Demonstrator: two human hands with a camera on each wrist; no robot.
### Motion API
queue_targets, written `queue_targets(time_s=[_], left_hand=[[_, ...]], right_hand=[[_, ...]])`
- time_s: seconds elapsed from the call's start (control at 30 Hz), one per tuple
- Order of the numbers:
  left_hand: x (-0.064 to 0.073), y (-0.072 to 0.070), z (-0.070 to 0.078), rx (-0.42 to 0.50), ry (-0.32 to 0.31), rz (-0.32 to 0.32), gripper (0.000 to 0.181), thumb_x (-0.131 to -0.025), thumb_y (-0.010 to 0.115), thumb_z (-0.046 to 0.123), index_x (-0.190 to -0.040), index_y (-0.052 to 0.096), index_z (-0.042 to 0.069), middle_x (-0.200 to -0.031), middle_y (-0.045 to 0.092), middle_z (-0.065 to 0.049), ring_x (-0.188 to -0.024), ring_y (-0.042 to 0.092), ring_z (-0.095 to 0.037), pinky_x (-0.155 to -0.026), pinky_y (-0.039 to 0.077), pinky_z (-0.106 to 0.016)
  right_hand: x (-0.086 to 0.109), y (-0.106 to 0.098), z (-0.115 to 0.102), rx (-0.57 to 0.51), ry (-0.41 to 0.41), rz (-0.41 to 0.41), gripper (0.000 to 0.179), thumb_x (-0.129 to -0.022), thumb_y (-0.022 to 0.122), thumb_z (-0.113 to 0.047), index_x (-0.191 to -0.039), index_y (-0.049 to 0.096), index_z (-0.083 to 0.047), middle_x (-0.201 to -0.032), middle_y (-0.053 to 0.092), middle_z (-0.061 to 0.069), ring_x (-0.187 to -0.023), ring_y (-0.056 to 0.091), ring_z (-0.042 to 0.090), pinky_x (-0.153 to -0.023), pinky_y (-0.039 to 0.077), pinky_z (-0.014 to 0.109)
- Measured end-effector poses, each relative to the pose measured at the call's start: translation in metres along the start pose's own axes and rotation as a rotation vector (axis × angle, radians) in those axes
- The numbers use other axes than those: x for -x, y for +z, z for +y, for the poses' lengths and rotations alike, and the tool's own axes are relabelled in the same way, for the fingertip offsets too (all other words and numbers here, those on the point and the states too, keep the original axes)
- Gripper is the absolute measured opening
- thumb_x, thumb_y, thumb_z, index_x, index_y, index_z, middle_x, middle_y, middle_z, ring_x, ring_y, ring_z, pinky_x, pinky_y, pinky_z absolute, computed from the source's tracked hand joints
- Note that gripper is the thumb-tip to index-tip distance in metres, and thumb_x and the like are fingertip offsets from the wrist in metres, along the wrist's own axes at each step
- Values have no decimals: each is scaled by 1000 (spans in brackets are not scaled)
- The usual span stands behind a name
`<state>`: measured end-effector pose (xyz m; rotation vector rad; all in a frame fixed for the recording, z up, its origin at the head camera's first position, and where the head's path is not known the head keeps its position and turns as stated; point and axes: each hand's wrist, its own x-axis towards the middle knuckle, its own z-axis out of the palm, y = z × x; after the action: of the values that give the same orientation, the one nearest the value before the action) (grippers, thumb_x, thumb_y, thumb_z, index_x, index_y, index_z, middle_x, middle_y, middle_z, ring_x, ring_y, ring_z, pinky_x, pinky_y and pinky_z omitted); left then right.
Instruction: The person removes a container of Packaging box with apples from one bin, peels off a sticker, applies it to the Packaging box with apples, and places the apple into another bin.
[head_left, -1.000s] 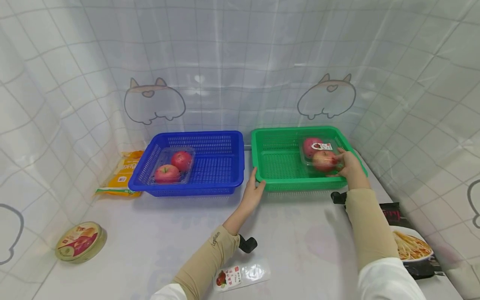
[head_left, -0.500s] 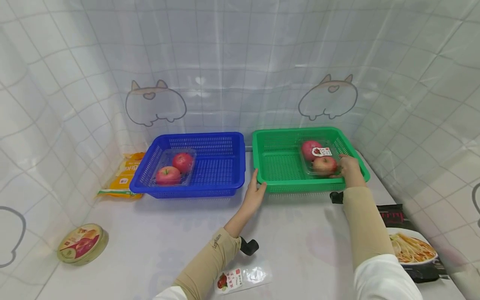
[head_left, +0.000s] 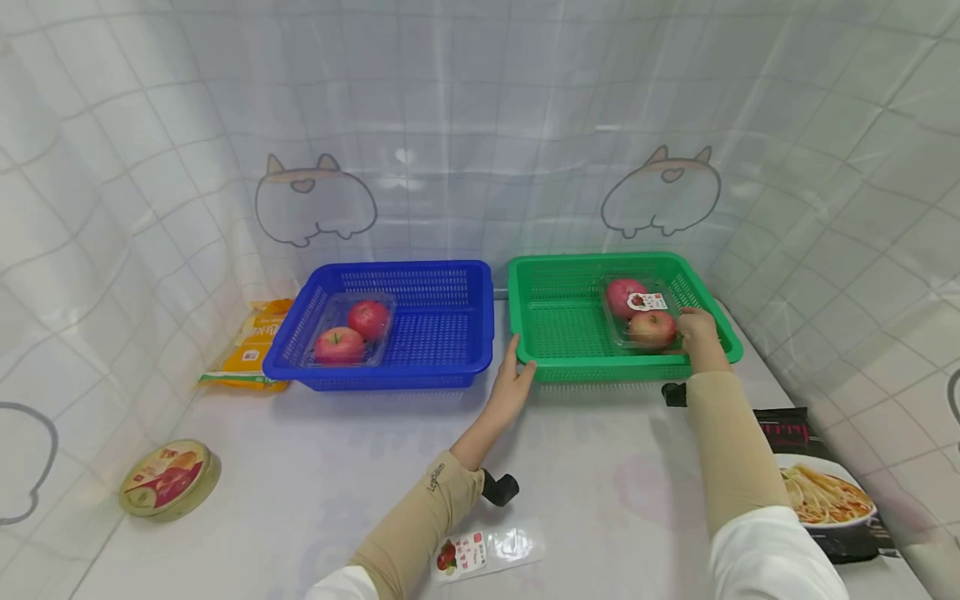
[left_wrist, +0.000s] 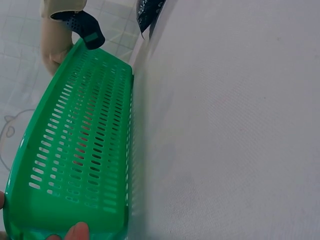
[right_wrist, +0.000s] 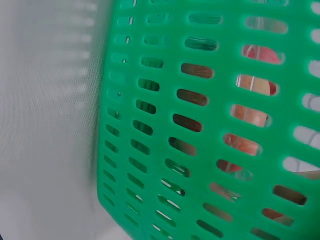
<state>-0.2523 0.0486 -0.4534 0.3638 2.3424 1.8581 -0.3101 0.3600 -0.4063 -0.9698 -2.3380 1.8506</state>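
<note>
Left hand (head_left: 508,392): grips the near-left corner of the green basket (head_left: 600,368), thumb and fingers on either side of the corner. In the left wrist view, shows only as fingertips (left_wrist: 78,232) against the basket. Right hand (head_left: 701,329): reaches over the near rim into the green basket, to the right edge of the clear pack (head_left: 618,327). Cannot tell a pinch from a plain touch there, with the fingertips partly hidden. Clear pack: lies in the right half of the green basket, holds two apples (head_left: 651,329) and bears a white label (head_left: 649,302) on top. In the right wrist view, glimpsed through the basket slots as red and pale patches.

Blue basket (head_left: 390,372): stands just left of the green basket. Contains a second pack (head_left: 330,310), also with apples, in the left half. Orange packet (head_left: 251,350): lies beside the blue basket, to its left. Round tin (head_left: 168,479): sits nearer, at far left. Labelled wrapper (head_left: 487,552): lies flat on the white table (head_left: 585,467), just right of the left forearm (head_left: 420,529). Black packet (head_left: 825,483), printed with noodles: lies right of the right forearm (head_left: 731,450).
</note>
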Motion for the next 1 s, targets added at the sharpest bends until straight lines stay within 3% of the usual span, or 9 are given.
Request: queue_targets(time_s=[0.17,0.27,0.33,0.4,0.5,0.53,0.63,0.8,1.0], left_hand=[[1,1,0,-7,-10,-3,60,-100,36,21,-150,3,15,-150,19,-18,-90,54,-42,-70,46,-32],[0,0,-1,-5,-7,1,60,-99,36,22,-150,4,14,-150,20,-19,-89,54,-40,-69,46,-32],[0,0,-1,2,-9,2,60,-99,36,23,-150,4,15,-149,21,-19,-89,54,-41,-69,46,-32],[-1,0,-1,7,-14,0,61,-99,36,25,-150,4,16,-148,22,-19,-91,54,-40,-70,46,-32],[0,-1,-2,10,-13,-2,60,-99,36,25,-150,4,17,-144,28,-21,-96,54,-40,-72,46,-32],[0,-1,-2,10,-11,-4,60,-99,36,25,-150,4,17,-143,29,-21,-97,54,-40,-73,47,-33],[0,-1,-2,11,-9,-7,60,-100,36,24,-150,4,16,-141,31,-22,-99,53,-40,-75,47,-36],[0,-1,-2,17,-15,-6,61,-99,36,24,-150,3,16,-141,31,-22,-103,53,-39,-78,48,-39],[0,-2,1,27,-22,-18,60,-100,36,24,-150,3,16,-144,27,-22,-114,48,-35,-85,47,-43]], right_hand=[[14,1,-5,229,-107,-5,64,-84,24,5,-147,16,-4,-150,16,23,-88,38,26,-49,26,28],[24,2,-9,360,-184,7,61,-87,25,3,-147,16,-3,-148,19,26,-72,34,24,-49,30,30],[32,4,-12,426,-235,28,59,-89,28,0,-147,17,-2,-146,21,28,-75,42,29,-55,35,34],[39,8,-15,466,-283,58,59,-89,33,-1,-146,19,-1,-146,22,29,-100,43,40,-70,42,42],[50,14,-17,488,-355,89,59,-90,44,-6,-145,23,0,-143,26,30,-125,28,50,-95,34,55],[52,15,-17,490,-377,96,59,-89,46,-6,-144,25,0,-143,26,30,-126,26,51,-99,30,58],[58,21,-15,504,-427,99,60,-91,49,-15,-144,25,0,-143,25,32,-128,24,50,-101,25,61],[67,31,-12,510,-445,78,64,-94,41,-35,-146,21,-4,-146,17,30,-130,18,53,-100,22,65],[82,43,-12,502,-496,64,63,-94,40,-37,-145,25,-5,-147,18,27,-130,19,52,-101,23,63]])
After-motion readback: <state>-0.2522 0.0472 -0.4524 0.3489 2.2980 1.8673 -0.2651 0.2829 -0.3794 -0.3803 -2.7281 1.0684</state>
